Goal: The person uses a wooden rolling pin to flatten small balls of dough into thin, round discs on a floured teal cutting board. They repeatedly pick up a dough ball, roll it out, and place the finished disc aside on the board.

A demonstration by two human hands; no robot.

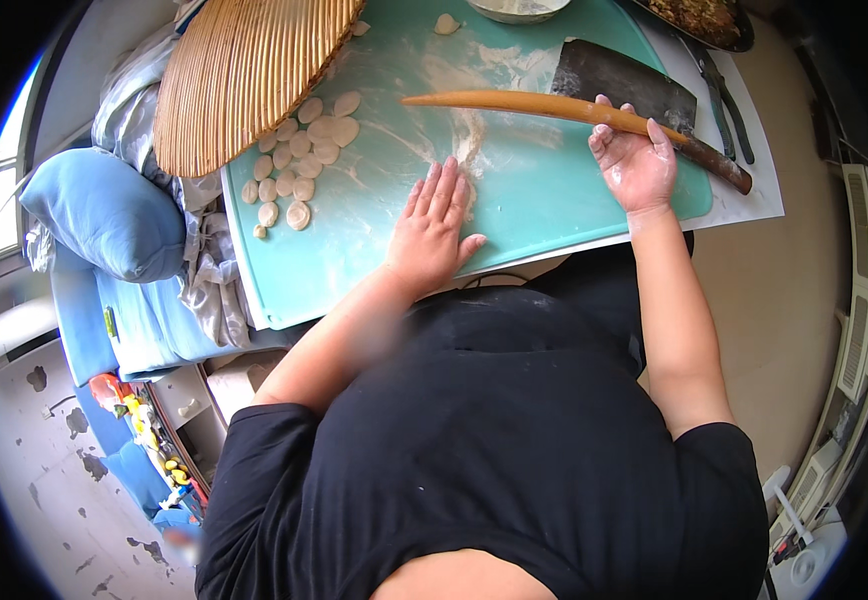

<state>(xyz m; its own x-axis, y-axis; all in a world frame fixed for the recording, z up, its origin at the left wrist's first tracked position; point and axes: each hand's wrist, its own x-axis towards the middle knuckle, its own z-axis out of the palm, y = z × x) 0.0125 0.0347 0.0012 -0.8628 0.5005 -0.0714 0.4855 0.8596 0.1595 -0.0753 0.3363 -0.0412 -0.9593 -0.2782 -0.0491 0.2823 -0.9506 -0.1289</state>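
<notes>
My left hand (431, 228), dusted with flour, lies flat with fingers stretched out on the floury green mat (544, 195). My right hand (636, 165) is turned palm up, its fingers curled about a long, tapered wooden rolling pin (514, 103). The pin points left across the mat, above a smear of flour (467, 130). Behind it lies a dark-bladed cleaver (619, 80), whose brown handle (719, 166) reaches right past my hand. Several small flattened dough pieces (299, 145) are grouped left of my left hand.
A round reed tray (254, 75) covers the mat's far left corner. A bowl (517, 8) and a small dough lump (446, 24) sit at the far side. Scissors (719, 100) lie right of the cleaver, below a dark pan of food (709, 18). A blue cushion (104, 215) stands left.
</notes>
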